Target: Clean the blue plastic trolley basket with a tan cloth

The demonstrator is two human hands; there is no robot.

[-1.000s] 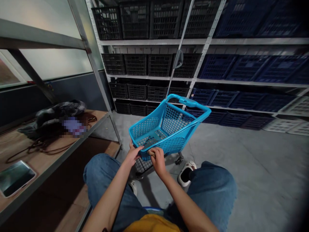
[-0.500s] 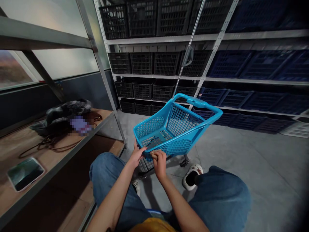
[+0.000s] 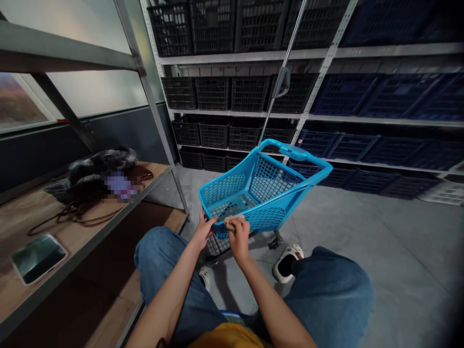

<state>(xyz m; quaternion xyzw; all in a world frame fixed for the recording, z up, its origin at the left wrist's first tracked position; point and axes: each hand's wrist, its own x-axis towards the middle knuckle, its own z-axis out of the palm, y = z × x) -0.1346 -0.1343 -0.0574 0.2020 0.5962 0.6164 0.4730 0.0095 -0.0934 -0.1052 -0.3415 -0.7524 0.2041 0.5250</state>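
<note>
A blue plastic shopping cart point(image 3: 282, 217) stands on the floor between my feet, its handle toward the racks. My left hand point(image 3: 203, 229) grips the near corner of the basket rim, thumb on top and fingers around the outside. In my right hand point(image 3: 239, 234) is a crumpled beige cloth point(image 3: 232, 221), pressed on the rim just right of my left hand. The fingers are closed over the cloth and hide part of it.
To the left, a wood-topped shelf point(image 3: 90, 227) holds a phone point(image 3: 39, 258), a plaid cloth point(image 3: 99, 166) and a brown strap. Behind the cart, racks carry black crates point(image 3: 250, 94) and blue crates point(image 3: 344, 96). A metal pole point(image 3: 290, 53) leans there.
My right hand and the cloth have moved slightly up, from the outer side of the rim onto its top. My left hand keeps its hold; the cart has barely shifted.
</note>
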